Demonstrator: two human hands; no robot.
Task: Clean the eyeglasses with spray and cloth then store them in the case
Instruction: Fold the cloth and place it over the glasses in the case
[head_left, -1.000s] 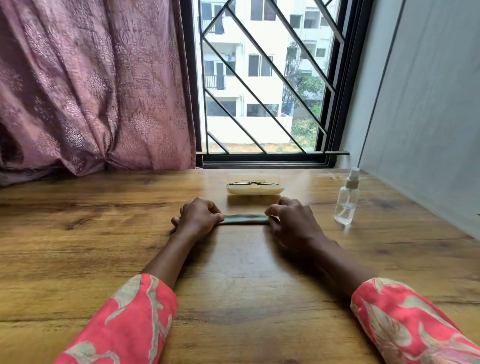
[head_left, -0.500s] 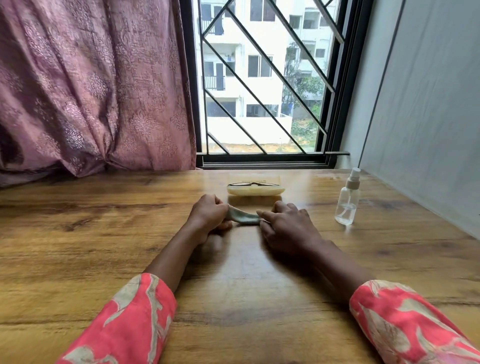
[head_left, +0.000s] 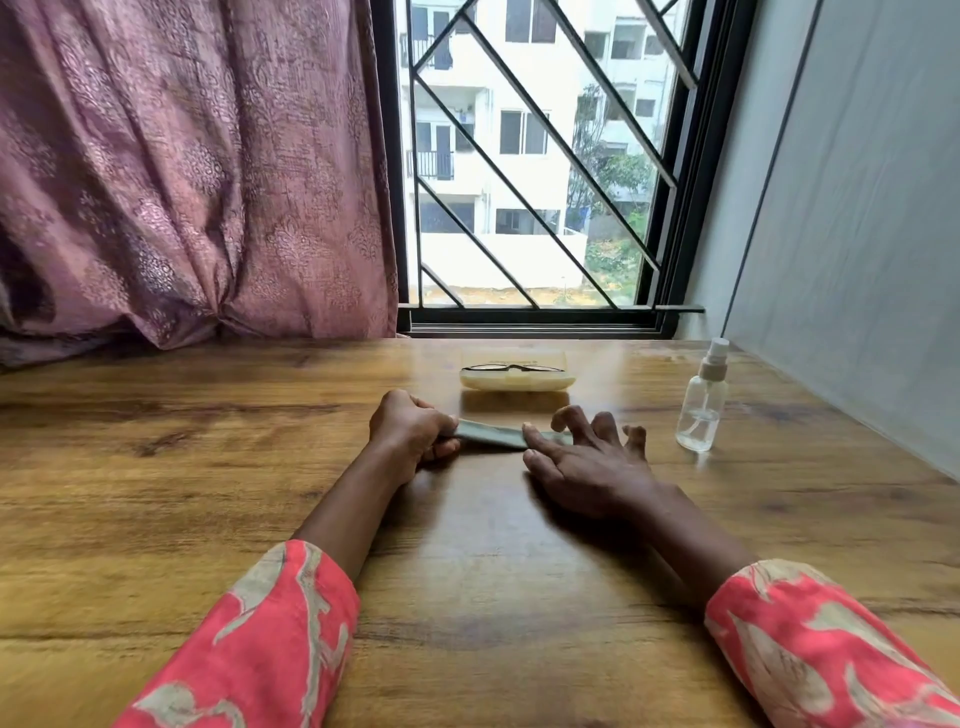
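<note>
Since half a second ago my right hand (head_left: 582, 467) is opening, its fingers spreading wide, with only the forefinger pressing the folded green cloth (head_left: 491, 435) on the wooden surface (head_left: 208, 493). My left hand (head_left: 410, 434) is keeping its grip narrow, pinching the cloth's left end. Beyond it, the eyeglasses (head_left: 511, 368) are lying in the open cream case (head_left: 517, 382). Near the right, a spray bottle (head_left: 702, 402) is standing upright.

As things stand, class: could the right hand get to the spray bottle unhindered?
Probably yes. The right hand rests open on the cloth, and only bare table separates it from the spray bottle.
</note>
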